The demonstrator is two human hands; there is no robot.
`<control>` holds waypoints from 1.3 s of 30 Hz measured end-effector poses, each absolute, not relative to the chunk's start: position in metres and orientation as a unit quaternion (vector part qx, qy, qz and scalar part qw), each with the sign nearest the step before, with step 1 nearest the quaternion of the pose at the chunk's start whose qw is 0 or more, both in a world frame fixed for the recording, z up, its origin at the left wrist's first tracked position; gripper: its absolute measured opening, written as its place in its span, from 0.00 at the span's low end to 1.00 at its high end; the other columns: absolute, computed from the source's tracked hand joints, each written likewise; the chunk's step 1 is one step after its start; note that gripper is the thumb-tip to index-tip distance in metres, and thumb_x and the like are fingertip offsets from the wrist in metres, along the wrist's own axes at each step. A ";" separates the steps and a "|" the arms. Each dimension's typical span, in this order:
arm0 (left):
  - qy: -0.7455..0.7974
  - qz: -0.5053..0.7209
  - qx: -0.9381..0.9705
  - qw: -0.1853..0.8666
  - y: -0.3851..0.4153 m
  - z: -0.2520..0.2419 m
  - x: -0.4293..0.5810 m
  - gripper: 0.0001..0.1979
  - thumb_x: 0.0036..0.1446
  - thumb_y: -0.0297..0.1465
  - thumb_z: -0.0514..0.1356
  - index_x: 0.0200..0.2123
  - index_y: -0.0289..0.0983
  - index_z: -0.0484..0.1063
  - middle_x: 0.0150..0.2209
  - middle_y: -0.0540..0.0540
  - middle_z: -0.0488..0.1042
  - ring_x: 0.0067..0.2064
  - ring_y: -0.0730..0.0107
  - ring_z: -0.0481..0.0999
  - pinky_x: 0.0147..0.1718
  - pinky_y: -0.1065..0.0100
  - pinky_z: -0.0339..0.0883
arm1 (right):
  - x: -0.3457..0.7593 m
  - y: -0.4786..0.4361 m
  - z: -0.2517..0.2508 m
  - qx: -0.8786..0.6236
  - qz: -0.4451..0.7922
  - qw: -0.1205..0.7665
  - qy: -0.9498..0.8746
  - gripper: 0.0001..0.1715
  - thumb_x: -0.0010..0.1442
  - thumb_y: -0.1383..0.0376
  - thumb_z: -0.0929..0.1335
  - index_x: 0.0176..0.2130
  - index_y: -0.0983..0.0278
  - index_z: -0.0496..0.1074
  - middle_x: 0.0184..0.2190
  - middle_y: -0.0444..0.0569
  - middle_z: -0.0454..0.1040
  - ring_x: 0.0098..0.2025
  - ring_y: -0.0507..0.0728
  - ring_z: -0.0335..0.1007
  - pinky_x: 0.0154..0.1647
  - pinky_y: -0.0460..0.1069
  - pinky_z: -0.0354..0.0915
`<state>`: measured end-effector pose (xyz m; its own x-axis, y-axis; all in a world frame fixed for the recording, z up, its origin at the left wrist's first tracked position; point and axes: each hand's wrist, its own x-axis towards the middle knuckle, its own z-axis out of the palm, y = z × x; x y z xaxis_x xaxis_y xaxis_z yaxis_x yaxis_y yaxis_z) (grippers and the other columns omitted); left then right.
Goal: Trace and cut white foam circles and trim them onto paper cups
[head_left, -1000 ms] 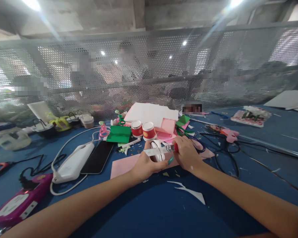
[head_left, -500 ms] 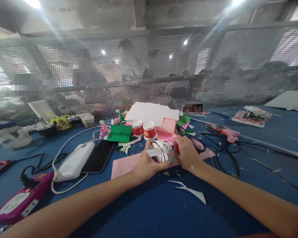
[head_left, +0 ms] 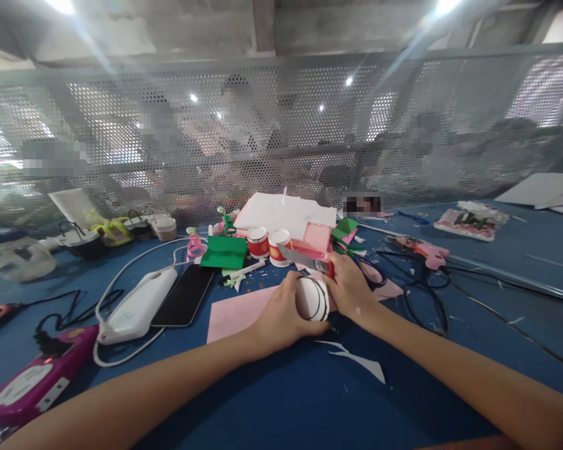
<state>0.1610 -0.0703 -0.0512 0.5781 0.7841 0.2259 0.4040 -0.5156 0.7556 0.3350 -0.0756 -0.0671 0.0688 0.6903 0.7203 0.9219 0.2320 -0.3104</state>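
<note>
My left hand (head_left: 280,314) is wrapped round a short white paper cup (head_left: 313,301) with dark rings, its round end turned towards me. In my right hand (head_left: 350,286) is a box cutter (head_left: 304,258) with a red handle, its wide blade pointing left above the cup. The blade stands apart from the cup, in front of a red-and-white paper cup (head_left: 279,247). A second such cup (head_left: 258,244) is just left of it. Beneath my hands lies a sheet of pink paper (head_left: 229,315).
A phone (head_left: 182,297), a white power bank (head_left: 138,306) and a purple power strip (head_left: 42,375) lie left. A pink glue gun (head_left: 432,254) with black cable sits right. White paper scraps (head_left: 366,365) lie in front. Behind stands a perforated metal screen (head_left: 300,137).
The blade has risen off the cup, up and away from me. My left hand has turned the cup so its round end shows more fully.
</note>
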 end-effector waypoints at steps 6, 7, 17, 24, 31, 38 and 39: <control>0.399 0.317 0.783 0.357 -0.065 -0.054 0.159 0.40 0.37 0.41 0.70 0.52 0.37 0.58 0.44 0.42 0.70 0.47 0.51 0.70 0.47 0.53 0.64 | 0.349 -0.070 -0.067 -0.624 -0.155 0.397 -0.655 0.09 0.50 0.68 0.60 0.27 0.58 0.51 0.24 0.48 0.64 0.30 0.60 0.60 0.32 0.52 0.57; 0.394 0.328 0.779 0.362 -0.063 -0.054 0.159 0.39 0.37 0.41 0.70 0.52 0.38 0.59 0.43 0.43 0.70 0.47 0.52 0.70 0.47 0.54 0.65 | 0.352 -0.069 -0.067 -0.616 -0.152 0.400 -0.661 0.08 0.50 0.68 0.60 0.27 0.58 0.51 0.23 0.48 0.63 0.30 0.59 0.59 0.31 0.52 0.57; 0.304 0.383 0.697 0.524 -0.058 -0.063 0.163 0.38 0.42 0.37 0.70 0.54 0.42 0.54 0.32 0.53 0.70 0.29 0.73 0.71 0.29 0.70 0.69 | 0.370 -0.058 -0.077 -0.527 -0.187 0.385 -0.734 0.06 0.52 0.69 0.60 0.27 0.59 0.55 0.24 0.49 0.64 0.30 0.59 0.58 0.34 0.52 0.57; 0.321 0.382 0.695 0.518 -0.060 -0.059 0.161 0.35 0.42 0.39 0.70 0.50 0.40 0.56 0.33 0.52 0.70 0.27 0.76 0.71 0.24 0.73 0.68 | 0.367 -0.062 -0.077 -0.485 -0.195 0.373 -0.767 0.06 0.52 0.72 0.60 0.28 0.61 0.59 0.26 0.50 0.65 0.33 0.60 0.58 0.36 0.53 0.57; 0.314 0.373 0.704 0.516 -0.061 -0.057 0.161 0.35 0.42 0.37 0.70 0.50 0.41 0.55 0.30 0.55 0.70 0.22 0.79 0.68 0.21 0.75 0.64 | 0.366 -0.062 -0.079 -0.500 -0.179 0.372 -0.762 0.07 0.48 0.73 0.60 0.27 0.61 0.59 0.25 0.49 0.64 0.32 0.59 0.56 0.35 0.52 0.54; 0.289 0.371 0.716 0.516 -0.068 -0.048 0.161 0.33 0.39 0.31 0.69 0.49 0.40 0.59 0.34 0.52 0.72 0.30 0.74 0.71 0.29 0.73 0.66 | 0.365 -0.065 -0.079 -0.496 -0.165 0.363 -0.771 0.06 0.47 0.72 0.60 0.26 0.60 0.58 0.23 0.48 0.62 0.30 0.58 0.55 0.32 0.51 0.52; 0.292 0.369 0.724 0.505 -0.068 -0.048 0.160 0.33 0.39 0.30 0.69 0.49 0.39 0.59 0.33 0.52 0.72 0.30 0.74 0.71 0.29 0.73 0.66 | 0.365 -0.066 -0.079 -0.495 -0.160 0.362 -0.773 0.06 0.48 0.72 0.60 0.26 0.60 0.58 0.23 0.48 0.62 0.30 0.58 0.55 0.32 0.51 0.53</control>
